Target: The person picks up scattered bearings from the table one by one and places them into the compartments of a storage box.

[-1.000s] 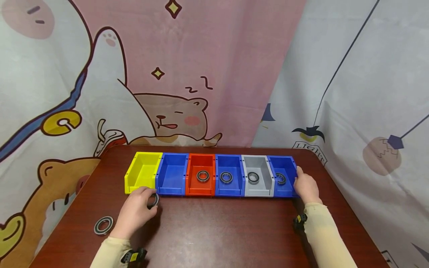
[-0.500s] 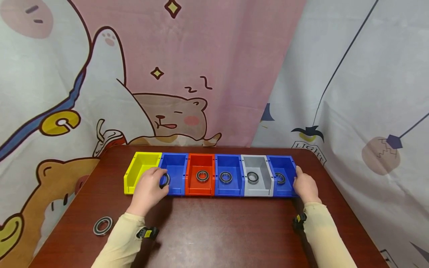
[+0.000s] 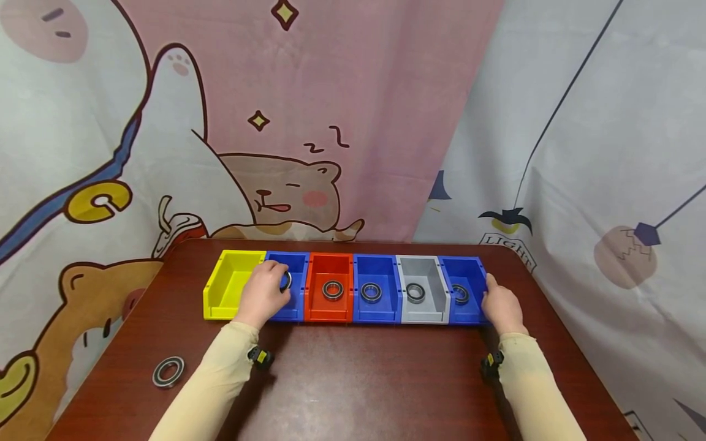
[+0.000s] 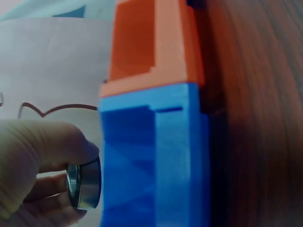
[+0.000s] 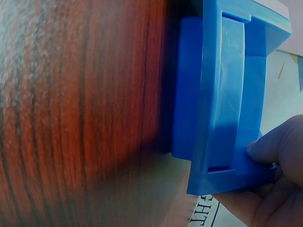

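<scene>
My left hand [image 3: 261, 295] pinches a ball bearing [image 3: 286, 281] between thumb and fingers, over the left blue bin [image 3: 295, 313]. In the left wrist view the bearing [image 4: 89, 184] stands on edge in the fingers, close to that bin's opening. With my right hand [image 3: 503, 307] I grip the side wall of the rightmost blue bin [image 3: 467, 268]; the right wrist view has the thumb [image 5: 265, 147] inside the wall and other fingers outside. A bearing [image 3: 466, 295] lies in this bin. Another bearing [image 3: 157, 375] rests on the table, left of my left forearm.
Several bins form one row along the table [image 3: 353, 380]. The yellow bin [image 3: 242, 269] is at the left end. The red bin [image 3: 331, 264], middle blue bin [image 3: 376, 266] and grey bin [image 3: 421, 267] each hold one bearing. A printed curtain [image 3: 386, 122] hangs behind.
My left hand has carried its bearing forward and to the right, from in front of the bins to over the left blue bin. The right hand stays at the rightmost bin.
</scene>
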Available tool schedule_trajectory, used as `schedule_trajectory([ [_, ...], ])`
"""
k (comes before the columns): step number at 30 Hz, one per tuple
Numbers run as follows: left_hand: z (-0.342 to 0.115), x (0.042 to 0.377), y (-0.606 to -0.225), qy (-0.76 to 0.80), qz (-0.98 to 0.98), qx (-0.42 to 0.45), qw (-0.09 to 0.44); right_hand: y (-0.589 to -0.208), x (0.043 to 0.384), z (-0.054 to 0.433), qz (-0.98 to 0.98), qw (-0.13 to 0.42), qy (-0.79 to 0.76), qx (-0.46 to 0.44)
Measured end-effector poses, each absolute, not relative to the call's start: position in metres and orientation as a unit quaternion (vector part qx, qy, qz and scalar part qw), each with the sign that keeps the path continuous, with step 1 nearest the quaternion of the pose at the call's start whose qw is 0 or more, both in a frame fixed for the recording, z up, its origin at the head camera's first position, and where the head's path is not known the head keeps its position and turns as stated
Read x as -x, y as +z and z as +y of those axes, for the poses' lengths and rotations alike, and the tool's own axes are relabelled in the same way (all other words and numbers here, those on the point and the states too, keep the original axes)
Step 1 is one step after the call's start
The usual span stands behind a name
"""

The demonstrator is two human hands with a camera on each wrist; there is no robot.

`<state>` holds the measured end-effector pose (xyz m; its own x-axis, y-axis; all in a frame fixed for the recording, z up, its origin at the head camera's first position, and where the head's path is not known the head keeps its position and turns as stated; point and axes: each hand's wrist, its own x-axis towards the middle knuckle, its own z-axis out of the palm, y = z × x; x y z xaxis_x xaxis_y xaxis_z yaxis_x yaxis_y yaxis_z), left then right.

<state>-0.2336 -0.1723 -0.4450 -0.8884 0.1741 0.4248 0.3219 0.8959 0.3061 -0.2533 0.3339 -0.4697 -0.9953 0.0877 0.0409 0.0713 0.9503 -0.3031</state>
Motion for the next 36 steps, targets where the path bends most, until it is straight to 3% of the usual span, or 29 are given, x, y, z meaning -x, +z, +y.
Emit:
schedule_trajectory([
  [10, -0.167, 0.256, -0.468, -0.158, -0.968, 0.119, 0.157, -0.472, 0.255, 0.335, -0.988, 0.038, 0.15, 0.03],
  [36, -0.161, 0.274, -0.489, -0.112, -0.986, 0.11, 0.061, -0.469, 0.253, 0.333, -0.987, 0.022, 0.155, 0.039],
])
